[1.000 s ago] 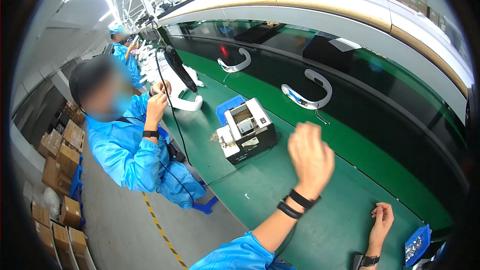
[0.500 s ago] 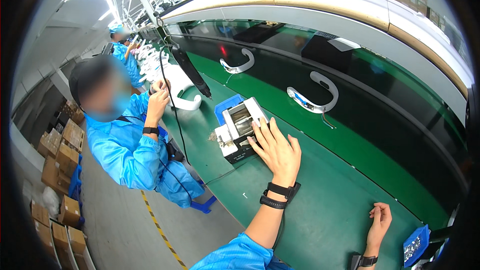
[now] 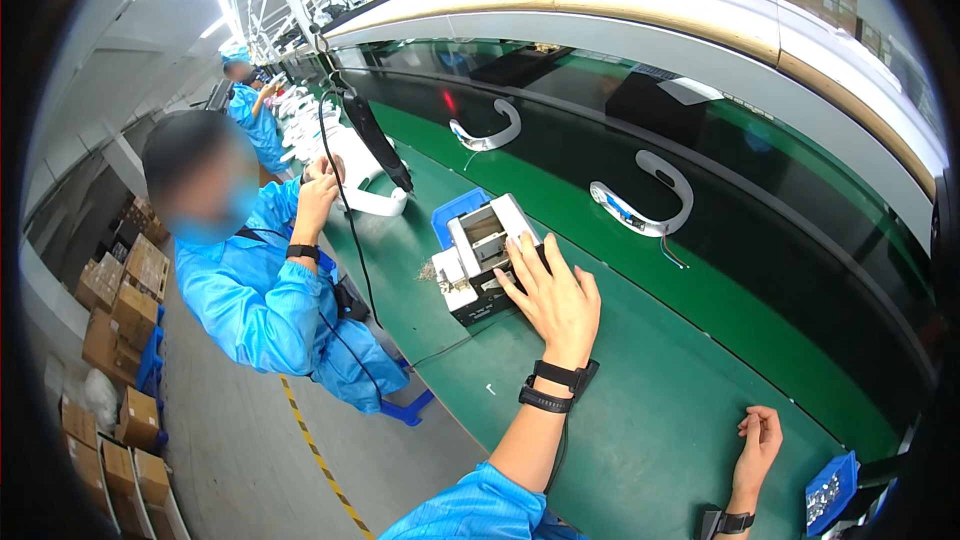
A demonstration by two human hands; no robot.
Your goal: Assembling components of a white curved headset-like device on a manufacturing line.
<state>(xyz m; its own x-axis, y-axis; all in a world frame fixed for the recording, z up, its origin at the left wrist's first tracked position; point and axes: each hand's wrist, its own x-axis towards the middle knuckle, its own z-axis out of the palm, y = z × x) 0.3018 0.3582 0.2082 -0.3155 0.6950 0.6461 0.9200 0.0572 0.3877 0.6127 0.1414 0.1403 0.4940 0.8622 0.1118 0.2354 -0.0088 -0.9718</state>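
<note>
My left hand point(image 3: 555, 305) lies with fingers spread over the near right side of a small box-shaped machine point(image 3: 510, 212), white and black with an open hollow in its top. Its fingertips rest on the machine's edge, and nothing is gripped. My right hand point(image 3: 758, 445) rests on the green worktable point(image 3: 640, 380) at the lower right, fingers loosely bent and partly apart, with no object visible in them. A blue tray point(image 3: 462, 210) sits behind the machine, and a small heap of tiny metal pieces point(image 3: 427, 271) lies at its left.
White curved housings point(image 3: 672, 210) with wires ride on the green-and-black conveyor point(image 3: 780, 270). A black electric screwdriver point(image 3: 378, 140) hangs left of the machine. A blue bin point(image 3: 831, 492) of small metal parts stands at the right. A co-worker in blue point(image 3: 250, 280) sits at the left.
Both white curved housings on the conveyor have shifted right and slightly toward me. The hanging screwdriver has swung slightly left. My hands stay almost in place.
</note>
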